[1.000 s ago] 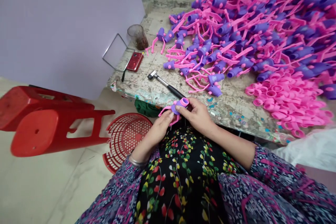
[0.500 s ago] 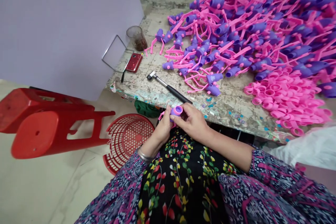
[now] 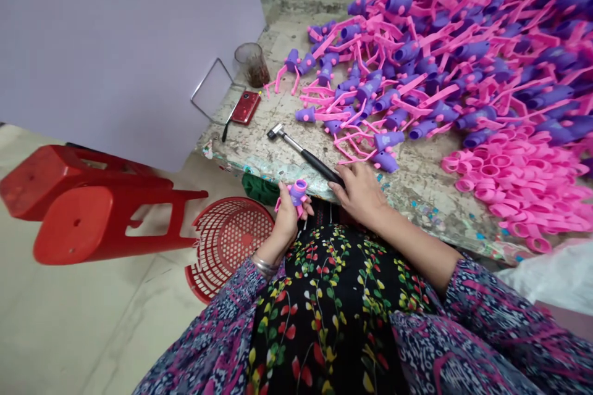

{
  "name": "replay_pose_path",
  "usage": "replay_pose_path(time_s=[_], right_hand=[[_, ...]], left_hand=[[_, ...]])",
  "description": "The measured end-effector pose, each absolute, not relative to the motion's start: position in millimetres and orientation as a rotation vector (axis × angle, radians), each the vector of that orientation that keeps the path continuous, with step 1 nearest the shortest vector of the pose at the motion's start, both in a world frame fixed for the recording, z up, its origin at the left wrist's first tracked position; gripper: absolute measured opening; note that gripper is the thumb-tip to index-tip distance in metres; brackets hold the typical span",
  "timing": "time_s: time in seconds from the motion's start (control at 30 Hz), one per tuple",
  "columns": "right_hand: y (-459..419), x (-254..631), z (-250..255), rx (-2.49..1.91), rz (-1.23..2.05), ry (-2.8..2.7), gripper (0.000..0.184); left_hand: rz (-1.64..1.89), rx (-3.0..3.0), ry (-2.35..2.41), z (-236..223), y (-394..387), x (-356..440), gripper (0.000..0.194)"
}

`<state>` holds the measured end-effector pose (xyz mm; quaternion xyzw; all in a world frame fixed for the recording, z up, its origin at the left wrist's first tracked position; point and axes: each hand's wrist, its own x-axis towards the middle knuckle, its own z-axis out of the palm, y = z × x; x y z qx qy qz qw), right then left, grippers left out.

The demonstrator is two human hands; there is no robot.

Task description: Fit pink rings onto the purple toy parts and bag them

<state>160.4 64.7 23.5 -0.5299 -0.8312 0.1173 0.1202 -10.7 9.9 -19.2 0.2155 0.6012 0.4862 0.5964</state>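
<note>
My left hand [image 3: 288, 216] is closed around a small purple plastic part [image 3: 297, 192] with a pink ring on its top and pink pieces at its sides. It is held upright just off the table's front edge. My right hand [image 3: 364, 195] rests at the table edge, with thumb and fingers around the end of the black handle of a hammer [image 3: 315, 163]. The hammer lies on the worn table, its metal head pointing to the far left.
A big heap of purple-and-pink plastic parts [image 3: 417, 62] covers the table's right side, beside a pile of pink rings [image 3: 523, 185]. A glass [image 3: 252, 65] and red phone-like object [image 3: 246, 107] stand left. Below are a broken red basket [image 3: 231, 247] and red stools [image 3: 78, 222].
My right hand has let go of the purple part and moved right to the hammer's handle. My left hand keeps the part, now slightly further left. The view has shifted a little.
</note>
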Motion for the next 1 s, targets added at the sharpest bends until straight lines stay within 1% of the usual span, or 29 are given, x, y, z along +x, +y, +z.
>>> replay_pose_path(time_s=[0.2,0.3,0.43,0.5,0.6,0.73,0.87,1.0], right_hand=[[76.8,147.1,24.1,-1.551,0.275,-2.648,0.033],[84.7,142.6,30.6,-1.594,0.377,-2.673,0.026],[92.4,145.8,40.2,-1.718,0.537,-2.602,0.02],[90.6,152.9,42.0,-1.757,0.643,-2.55,0.022],[79.4,169.5,40.2,-1.738,0.797,-2.517,0.031],[58.1,193.1,39.8,-1.802,0.767,-2.554,0.043],[42.4,205.5,44.2,-1.951,0.695,-2.605,0.04],[35.4,211.3,40.7,-1.908,0.779,-2.514,0.037]], left_hand=[[1.098,0.489,1.447,-32.1,18.6,-12.4,0.075],[1.088,0.479,1.433,-30.3,20.1,-10.7,0.074],[1.209,0.429,1.4,-24.0,20.4,-2.7,0.068],[1.26,0.412,1.419,-22.1,20.0,2.0,0.065],[1.293,0.393,1.433,-21.5,19.9,7.2,0.064],[1.32,0.365,1.423,-21.9,20.4,9.9,0.065],[1.301,0.384,1.441,-20.5,19.8,9.1,0.069],[1.234,0.4,1.366,-18.9,17.9,4.3,0.076]])
